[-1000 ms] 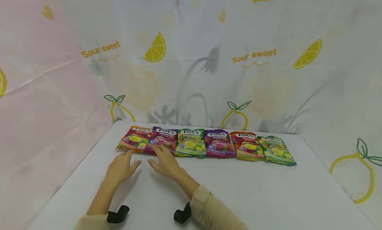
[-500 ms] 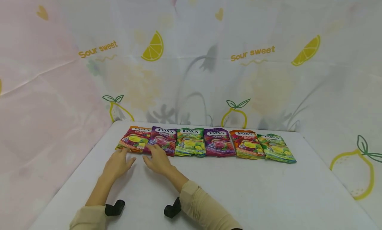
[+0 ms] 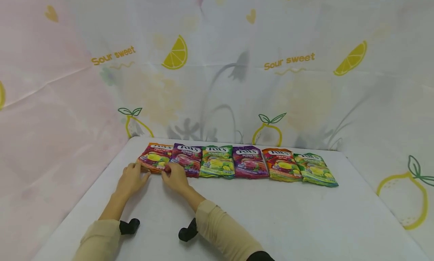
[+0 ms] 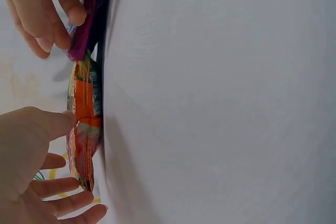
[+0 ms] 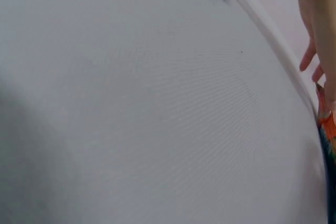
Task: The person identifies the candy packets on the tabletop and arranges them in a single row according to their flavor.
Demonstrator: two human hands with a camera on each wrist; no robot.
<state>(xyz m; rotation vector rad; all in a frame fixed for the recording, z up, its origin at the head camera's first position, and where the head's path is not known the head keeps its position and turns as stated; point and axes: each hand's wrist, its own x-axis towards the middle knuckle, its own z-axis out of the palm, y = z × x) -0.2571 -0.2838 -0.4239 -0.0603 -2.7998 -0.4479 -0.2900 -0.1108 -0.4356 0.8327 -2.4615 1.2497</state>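
Observation:
A row of candy bags lies at the back of the white table: an orange fruits bag (image 3: 156, 157) leftmost, then a purple berries bag (image 3: 186, 159) and a green bag (image 3: 217, 161). My left hand (image 3: 130, 181) is at the orange bag's near left corner, covering it. In the left wrist view its thumb overlaps the orange bag (image 4: 85, 100), with the other fingers spread around the bag's end. My right hand (image 3: 176, 179) has bent fingertips at the orange bag's near right corner. The left wrist view shows its fingers apart over the purple bag's edge.
Farther right along the row lie another purple bag (image 3: 250, 162), an orange bag (image 3: 282, 165) and a green bag (image 3: 315, 170). A lemon-print cloth (image 3: 217, 91) stands behind the table (image 3: 271, 215). Black wrist mounts (image 3: 130, 226) stick out from both sleeves.
Both hands have moved a little left and toward the orange bag, and the gap between fingers and bag has narrowed. The left hand now covers the bag's near left corner.

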